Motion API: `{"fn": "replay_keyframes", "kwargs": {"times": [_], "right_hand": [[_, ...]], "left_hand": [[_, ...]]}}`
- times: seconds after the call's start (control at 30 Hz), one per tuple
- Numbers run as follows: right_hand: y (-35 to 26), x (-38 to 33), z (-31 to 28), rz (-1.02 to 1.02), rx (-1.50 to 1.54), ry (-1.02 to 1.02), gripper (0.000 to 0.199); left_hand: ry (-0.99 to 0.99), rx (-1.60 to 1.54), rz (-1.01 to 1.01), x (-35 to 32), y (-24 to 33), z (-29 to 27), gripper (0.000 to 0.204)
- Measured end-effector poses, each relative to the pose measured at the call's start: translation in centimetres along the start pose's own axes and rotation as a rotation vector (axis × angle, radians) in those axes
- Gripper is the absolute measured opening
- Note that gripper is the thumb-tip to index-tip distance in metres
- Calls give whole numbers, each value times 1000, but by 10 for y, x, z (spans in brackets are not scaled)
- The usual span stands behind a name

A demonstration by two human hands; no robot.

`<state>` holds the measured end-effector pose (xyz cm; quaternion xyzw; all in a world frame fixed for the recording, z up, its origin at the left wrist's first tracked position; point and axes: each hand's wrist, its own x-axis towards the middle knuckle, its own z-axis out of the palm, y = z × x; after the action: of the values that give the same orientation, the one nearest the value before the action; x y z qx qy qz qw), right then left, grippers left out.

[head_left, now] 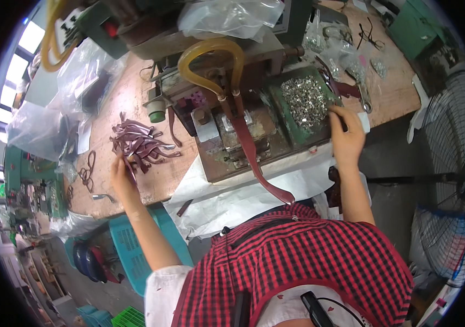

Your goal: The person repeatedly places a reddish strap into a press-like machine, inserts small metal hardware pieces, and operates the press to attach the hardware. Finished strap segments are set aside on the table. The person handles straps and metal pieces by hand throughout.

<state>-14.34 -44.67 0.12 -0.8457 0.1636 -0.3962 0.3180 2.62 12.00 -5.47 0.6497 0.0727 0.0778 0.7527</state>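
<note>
My left hand [121,177] pinches a dark maroon strap [129,165] at the edge of a heap of like straps [141,143] on the wooden bench. My right hand [346,132] reaches into a green tray [281,111] filled with small silver metal parts [304,99], fingers at the pile's right edge; what it grips is too small to tell. Between the hands stands a small press machine [227,131] with a long maroon strap [254,158] lying across it and hanging over the bench edge. A yellowish hose [210,52] loops above the machine.
White paper [238,196] drapes over the front of the wooden bench [134,98]. Clear plastic bags [58,103] lie at the left and top. A teal crate [134,245] sits below on the left. A floor fan [450,163] stands at the right. More small parts in bags [352,65] lie at the back right.
</note>
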Motion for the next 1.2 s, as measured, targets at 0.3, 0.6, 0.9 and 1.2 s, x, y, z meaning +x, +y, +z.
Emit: {"fn": "replay_keyframes", "kwargs": {"times": [0.3,0.6,0.9,1.2], "right_hand": [[-108,25,4,-28,478,-321,23],[-143,15,60,259,850,-396,41],[-178,13,30,349,977,-464,45],[-26,26,44,-155,-266,-257,28]], "left_hand": [[-34,304,140,-50,10,119,17],[14,275,244,-84,29,158,30],[-125,220,1043,-158,126,217,10],[-450,603,1524,-155,94,271,24]]}}
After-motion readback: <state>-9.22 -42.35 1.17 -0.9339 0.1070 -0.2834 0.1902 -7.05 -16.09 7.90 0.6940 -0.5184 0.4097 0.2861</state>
